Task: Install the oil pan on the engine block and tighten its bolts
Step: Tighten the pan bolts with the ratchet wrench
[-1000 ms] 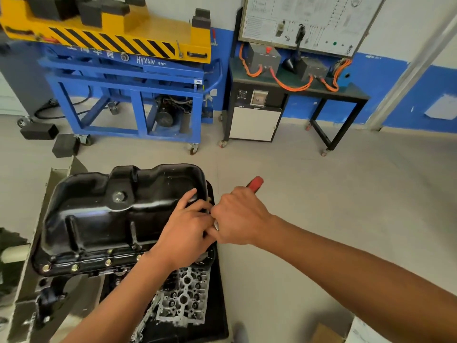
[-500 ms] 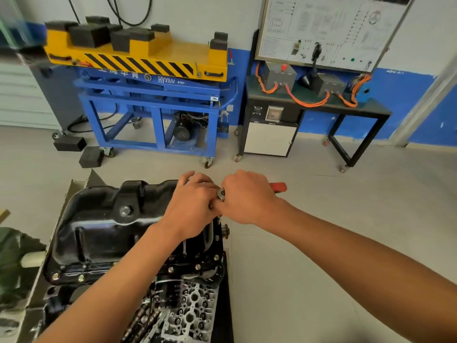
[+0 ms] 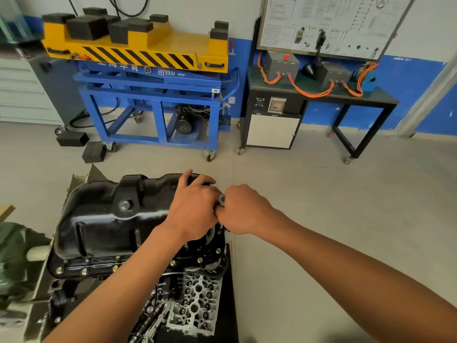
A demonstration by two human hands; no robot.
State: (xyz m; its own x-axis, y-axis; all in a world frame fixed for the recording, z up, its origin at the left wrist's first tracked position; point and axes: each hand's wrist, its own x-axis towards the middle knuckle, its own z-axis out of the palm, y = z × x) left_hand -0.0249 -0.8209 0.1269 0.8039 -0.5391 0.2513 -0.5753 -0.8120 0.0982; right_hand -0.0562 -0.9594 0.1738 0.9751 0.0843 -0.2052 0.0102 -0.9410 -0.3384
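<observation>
Head view: one glossy black oil pan (image 3: 103, 219) sat on the engine block (image 3: 71, 285) at 8 o'clock. Six bolts (image 3: 84, 271) showed along its near flange, one drain plug (image 3: 125, 205) on top. Two hands met at its 3 o'clock corner. The left hand (image 3: 193, 214) rested loosely bent fingers on the pan. The right hand (image 3: 243, 210) gripped one ratchet (image 3: 221, 199), whose red handle, visible half a second earlier, was hidden.

1 head view looks down near oil pan (image 3: 99, 219).
</observation>
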